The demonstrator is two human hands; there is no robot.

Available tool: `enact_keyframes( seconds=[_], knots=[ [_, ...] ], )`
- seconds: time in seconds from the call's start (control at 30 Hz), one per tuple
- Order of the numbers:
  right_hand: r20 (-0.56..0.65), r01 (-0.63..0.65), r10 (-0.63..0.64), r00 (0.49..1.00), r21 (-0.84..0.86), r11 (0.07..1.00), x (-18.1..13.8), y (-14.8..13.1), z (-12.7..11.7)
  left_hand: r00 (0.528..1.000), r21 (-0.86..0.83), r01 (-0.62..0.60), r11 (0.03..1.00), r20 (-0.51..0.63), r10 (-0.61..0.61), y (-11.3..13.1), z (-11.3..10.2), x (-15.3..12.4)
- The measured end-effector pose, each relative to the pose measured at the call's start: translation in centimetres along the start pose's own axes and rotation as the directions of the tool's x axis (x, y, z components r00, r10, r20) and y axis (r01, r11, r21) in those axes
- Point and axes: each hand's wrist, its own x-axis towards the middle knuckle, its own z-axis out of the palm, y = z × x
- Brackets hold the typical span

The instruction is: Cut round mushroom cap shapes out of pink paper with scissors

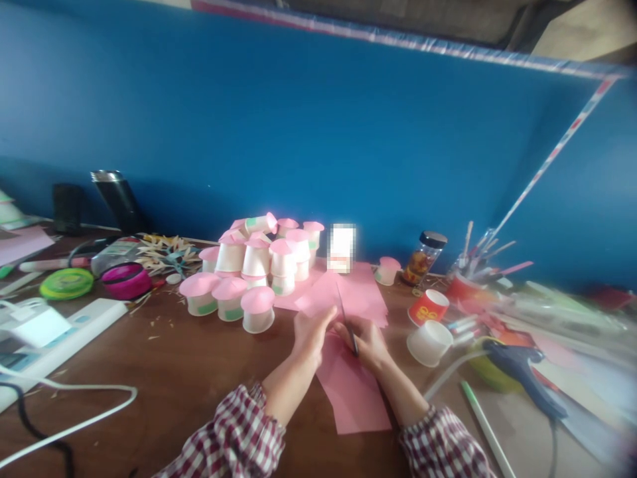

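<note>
Pink paper (354, 398) (flat), slender scissors (355, 344)

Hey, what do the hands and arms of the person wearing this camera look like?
The left hand and right hand show no gloves, and no watch or bracelet is visible. The left sleeve and right sleeve are maroon-and-white checked, ending partway up the forearms, with cuffs that look gathered.
</note>
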Motion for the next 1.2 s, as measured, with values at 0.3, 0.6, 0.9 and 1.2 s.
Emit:
enact_keyframes(
  seconds=[0.3,0.6,0.9,1.2],
  knots=[
    [0.0,0.038,-0.038,0.999,-0.016,0.999,0.1,0.1,-0.1,1.0,-0.017,0.002,1.0,0.01,-0.002,-0.6,-0.2,0.5],
    [0.003,0.025,-0.025,1.0,-0.03,0.999,0.2,0.4,-0.1,1.0,-0.024,0.008,1.0,0.001,-0.008,-0.5,-0.3,0.6],
    [0.011,0.028,-0.028,1.0,-0.034,0.999,0.1,0.1,-0.1,1.0,-0.023,-0.009,1.0,0.008,0.009,-0.9,-0.6,1.0],
    [0.0,0.035,-0.035,0.999,-0.029,0.999,0.0,-0.3,-0.1,1.0,-0.014,0.002,1.0,0.006,-0.002,-0.8,-0.5,0.9]
  ],
)
